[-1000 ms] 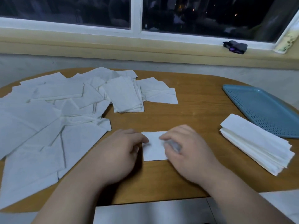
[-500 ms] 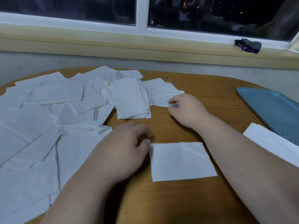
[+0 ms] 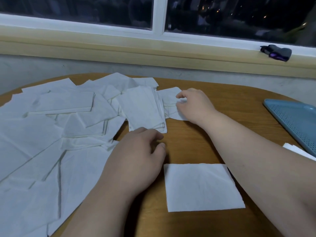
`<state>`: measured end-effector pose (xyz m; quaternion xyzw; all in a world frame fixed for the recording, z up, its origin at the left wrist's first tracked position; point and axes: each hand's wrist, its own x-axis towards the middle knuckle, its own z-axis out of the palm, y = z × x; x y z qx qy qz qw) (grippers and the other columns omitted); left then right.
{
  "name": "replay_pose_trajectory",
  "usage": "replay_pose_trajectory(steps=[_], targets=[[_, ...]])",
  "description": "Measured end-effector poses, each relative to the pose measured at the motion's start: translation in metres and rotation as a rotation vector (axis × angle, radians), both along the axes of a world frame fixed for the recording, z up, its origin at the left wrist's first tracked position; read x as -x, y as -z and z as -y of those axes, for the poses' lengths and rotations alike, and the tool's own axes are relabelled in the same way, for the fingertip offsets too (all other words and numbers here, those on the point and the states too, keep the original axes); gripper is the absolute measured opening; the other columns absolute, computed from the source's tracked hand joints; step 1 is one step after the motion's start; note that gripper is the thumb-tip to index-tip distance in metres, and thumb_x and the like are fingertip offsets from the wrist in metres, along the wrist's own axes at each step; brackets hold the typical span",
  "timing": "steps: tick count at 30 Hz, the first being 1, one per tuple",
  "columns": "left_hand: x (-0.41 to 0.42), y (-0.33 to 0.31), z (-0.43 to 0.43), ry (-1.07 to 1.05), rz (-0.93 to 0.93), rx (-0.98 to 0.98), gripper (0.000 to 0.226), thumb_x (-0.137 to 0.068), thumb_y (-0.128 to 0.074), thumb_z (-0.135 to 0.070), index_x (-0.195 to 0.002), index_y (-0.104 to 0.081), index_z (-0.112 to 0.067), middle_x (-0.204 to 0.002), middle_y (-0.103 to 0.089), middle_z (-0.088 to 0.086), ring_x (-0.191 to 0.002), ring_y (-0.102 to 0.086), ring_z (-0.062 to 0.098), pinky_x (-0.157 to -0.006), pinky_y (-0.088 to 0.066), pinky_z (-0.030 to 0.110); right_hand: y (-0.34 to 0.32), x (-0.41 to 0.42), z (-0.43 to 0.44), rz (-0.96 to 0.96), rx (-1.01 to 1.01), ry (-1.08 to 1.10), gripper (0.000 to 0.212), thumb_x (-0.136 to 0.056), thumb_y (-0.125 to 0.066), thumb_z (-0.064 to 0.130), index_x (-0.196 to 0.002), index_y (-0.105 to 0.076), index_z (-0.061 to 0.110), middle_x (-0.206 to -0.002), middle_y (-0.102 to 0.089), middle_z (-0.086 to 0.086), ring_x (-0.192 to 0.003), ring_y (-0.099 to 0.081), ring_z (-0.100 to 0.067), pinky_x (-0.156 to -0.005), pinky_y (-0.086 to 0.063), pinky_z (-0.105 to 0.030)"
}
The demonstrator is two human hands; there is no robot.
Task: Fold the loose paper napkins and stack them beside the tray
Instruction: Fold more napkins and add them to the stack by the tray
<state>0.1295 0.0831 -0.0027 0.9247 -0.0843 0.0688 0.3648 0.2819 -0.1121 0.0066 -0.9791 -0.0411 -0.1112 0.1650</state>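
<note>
Dark window (image 3: pixel 85 11) at the back, wooden tabletop (image 3: pixel 196 144) up front, and its whole left side is buried under loose napkins (image 3: pixel 42 142), overlapping every which way. My left hand (image 3: pixel 136 156) sits at the near edge of that mess, knuckles up and fingers loosely curled, holding nothing as far as I can see.

Just past it lies a narrow bundle (image 3: pixel 143 110) of napkins that looks already creased lengthwise. Nearer to me, between my forearms, one folded napkin (image 3: pixel 201 187) lies flat on bare wood, touching neither hand.

My right hand (image 3: pixel 193 103) is out at the far right fringe of the pile, thumb and fingertip pinching the edge of the next napkin (image 3: pixel 169 96). So I'd call this the grab-a-fresh-one step.

Far right is the blue tray (image 3: pixel 294 120), and beside its near edge a white sliver pokes out from behind my right arm, presumably the finished stack (image 3: pixel 297 151).

Next move, I reckon: peel that single sheet off without dragging its neighbours, bring it to the open wood and fold it. The one in front also needs to go on the stack.
</note>
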Motion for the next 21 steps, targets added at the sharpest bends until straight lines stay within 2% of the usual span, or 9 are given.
replay_pose_trajectory(steps=[4, 9, 15, 21], targets=[[-0.003, 0.002, 0.002, -0.013, 0.009, 0.027, 0.021, -0.093, -0.055, -0.039, -0.111, -0.067, -0.037, -0.105, -0.058, -0.024, -0.104, -0.053, -0.003, -0.083, -0.045, 0.02, 0.002, -0.017, -0.005, -0.081, 0.113, -0.064, 0.031, -0.095, -0.056, 0.027, -0.123, -0.066, 0.024, -0.13, -0.06, 0.003, -0.124, -0.051, -0.021, -0.104, -0.044, -0.04], [-0.004, 0.002, 0.004, 0.0, 0.032, 0.021, 0.019, -0.093, -0.056, -0.038, -0.108, -0.068, -0.037, -0.102, -0.058, -0.023, -0.101, -0.052, -0.004, -0.077, -0.037, 0.008, 0.005, -0.023, 0.0, -0.012, 0.155, -0.066, 0.022, -0.099, -0.049, 0.024, -0.104, -0.071, 0.024, -0.103, -0.062, 0.008, -0.099, -0.059, -0.018, -0.082, -0.046, -0.033], [-0.002, 0.002, 0.005, -0.002, 0.025, 0.053, 0.017, -0.093, -0.056, -0.039, -0.107, -0.067, -0.038, -0.1, -0.058, -0.022, -0.1, -0.052, -0.004, -0.082, -0.044, 0.016, 0.007, -0.032, 0.005, -0.03, 0.148, -0.132, 0.02, -0.096, -0.058, 0.033, -0.112, -0.065, 0.024, -0.103, -0.051, 0.01, -0.097, -0.051, -0.015, -0.08, -0.038, -0.03], [-0.002, 0.002, 0.005, -0.003, 0.015, 0.069, 0.017, -0.093, -0.056, -0.038, -0.106, -0.067, -0.038, -0.1, -0.058, -0.023, -0.1, -0.053, -0.005, -0.083, -0.045, 0.018, 0.004, -0.034, 0.0, 0.002, 0.275, -0.145, 0.022, -0.102, -0.047, 0.029, -0.108, -0.067, 0.023, -0.106, -0.058, 0.004, -0.096, -0.057, -0.021, -0.076, -0.042, -0.034]])
